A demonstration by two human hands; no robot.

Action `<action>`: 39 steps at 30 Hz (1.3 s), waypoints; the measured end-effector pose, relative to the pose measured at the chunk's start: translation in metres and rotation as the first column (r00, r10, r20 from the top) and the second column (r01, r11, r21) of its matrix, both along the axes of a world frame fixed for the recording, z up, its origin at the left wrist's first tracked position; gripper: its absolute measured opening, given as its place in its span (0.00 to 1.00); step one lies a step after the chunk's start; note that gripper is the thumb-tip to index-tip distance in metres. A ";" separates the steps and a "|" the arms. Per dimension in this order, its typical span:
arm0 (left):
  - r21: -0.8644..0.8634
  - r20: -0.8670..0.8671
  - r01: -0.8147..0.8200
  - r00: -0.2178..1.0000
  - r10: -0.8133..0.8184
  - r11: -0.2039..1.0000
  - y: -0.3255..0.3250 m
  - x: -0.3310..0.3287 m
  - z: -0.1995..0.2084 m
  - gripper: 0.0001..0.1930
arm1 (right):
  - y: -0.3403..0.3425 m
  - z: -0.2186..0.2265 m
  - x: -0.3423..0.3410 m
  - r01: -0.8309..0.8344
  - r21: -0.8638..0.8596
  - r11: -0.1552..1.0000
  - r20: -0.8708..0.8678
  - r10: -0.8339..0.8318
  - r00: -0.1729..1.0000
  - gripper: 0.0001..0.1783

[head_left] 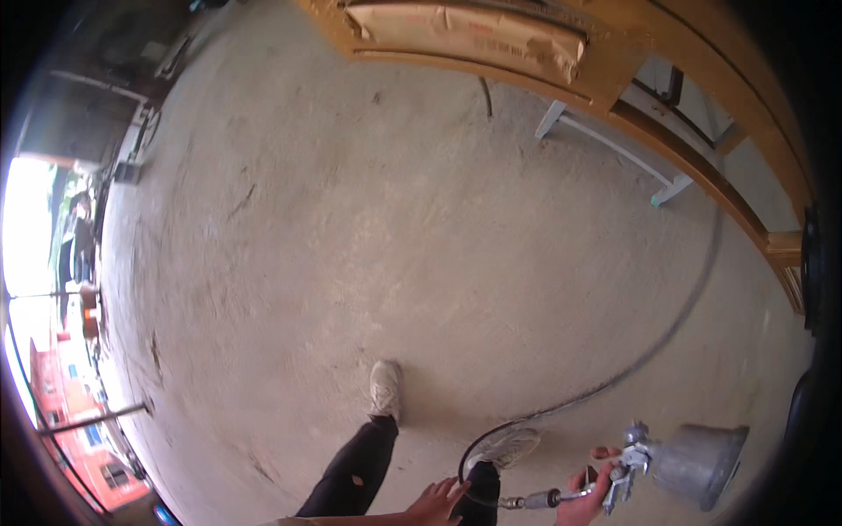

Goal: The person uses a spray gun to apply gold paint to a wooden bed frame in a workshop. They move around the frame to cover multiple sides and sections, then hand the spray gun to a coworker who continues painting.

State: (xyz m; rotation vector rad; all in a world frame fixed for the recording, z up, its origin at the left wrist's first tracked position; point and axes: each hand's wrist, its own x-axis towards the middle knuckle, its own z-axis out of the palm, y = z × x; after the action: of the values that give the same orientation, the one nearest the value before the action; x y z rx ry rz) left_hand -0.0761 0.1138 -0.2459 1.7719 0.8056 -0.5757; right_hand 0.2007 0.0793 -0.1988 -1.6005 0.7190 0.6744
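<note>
My right hand (589, 496), at the lower right, is closed around the handle of a metal spray gun (624, 465). A grey paint cup (702, 465) is attached to the gun and lies sideways in the view. From the handle's connector, a dark air hose (605, 383) loops past my left hand and curves away over the floor to the right. My left hand (436, 502) has its fingers stretched out, with the fingertips at the hose loop. Whether they press on the hose is hard to make out.
A brown-painted wooden frame (605, 83), partly covered with brown paper (465, 31), spans the upper right. Beneath it stands a pale support (614, 149). My shoes are on the concrete floor (307, 237). A thin post (96, 419) stands by the bright opening at left.
</note>
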 end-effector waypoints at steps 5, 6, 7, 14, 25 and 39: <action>0.147 -0.103 0.048 0.994 -0.034 0.988 0.130 -0.094 0.023 0.36 | 0.137 0.030 -0.049 -0.179 0.501 0.847 0.220 0.075 0.973 0.20; 0.152 -0.093 0.003 0.996 0.011 0.988 0.146 -0.121 0.017 0.34 | 0.152 0.024 -0.054 -0.145 0.448 0.882 0.218 0.050 0.975 0.19; 0.173 -0.107 0.011 0.994 0.008 0.985 0.163 -0.145 0.014 0.34 | 0.160 0.011 -0.059 -0.316 0.181 0.931 0.475 0.199 0.857 0.19; 0.236 -0.415 0.000 0.904 0.101 0.972 0.251 -0.237 0.089 0.27 | 0.247 0.013 -0.018 -0.209 0.256 0.944 0.505 0.054 0.862 0.15; 0.332 -0.644 0.252 0.765 0.024 0.909 0.359 -0.256 0.083 0.39 | 0.305 -0.037 0.048 -0.041 0.273 0.961 0.640 -0.150 0.753 0.14; 0.408 -0.567 0.229 0.823 0.049 0.884 0.459 -0.298 0.076 0.32 | 0.462 -0.089 -0.060 -0.694 0.382 0.610 0.477 0.513 0.714 0.12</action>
State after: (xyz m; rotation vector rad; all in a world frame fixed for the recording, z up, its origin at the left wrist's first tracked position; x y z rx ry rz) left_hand -0.3744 0.5726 -0.1695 2.1110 1.3621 -1.0797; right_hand 0.1406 0.5411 -0.2880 -1.3435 -0.3139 0.9766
